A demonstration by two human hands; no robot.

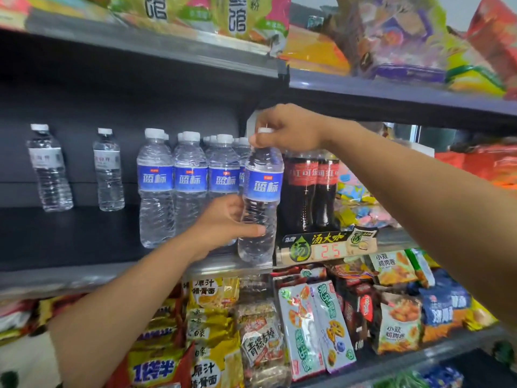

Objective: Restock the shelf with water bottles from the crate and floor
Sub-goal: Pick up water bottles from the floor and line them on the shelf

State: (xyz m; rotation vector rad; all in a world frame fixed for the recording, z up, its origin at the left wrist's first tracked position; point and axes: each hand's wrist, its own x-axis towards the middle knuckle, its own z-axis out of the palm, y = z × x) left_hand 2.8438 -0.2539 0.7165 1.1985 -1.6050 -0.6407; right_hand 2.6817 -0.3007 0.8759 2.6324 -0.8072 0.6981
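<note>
A clear water bottle [261,191] with a blue label and white cap stands at the front edge of the dark shelf [70,236], right of a row of like blue-label bottles [190,186]. My right hand [291,130] grips its cap from above. My left hand [223,222] wraps around its lower body from the left. Two smaller bottles with white labels, one [50,169] at the far left and another [109,172] beside it, stand apart on the same shelf.
Dark cola bottles [310,191] stand just right of the held bottle, above a price tag [330,249]. Snack packets [307,326] fill the shelf below and noodle bags [237,18] the shelf above. The upper shelf edge [195,54] hangs close over the caps.
</note>
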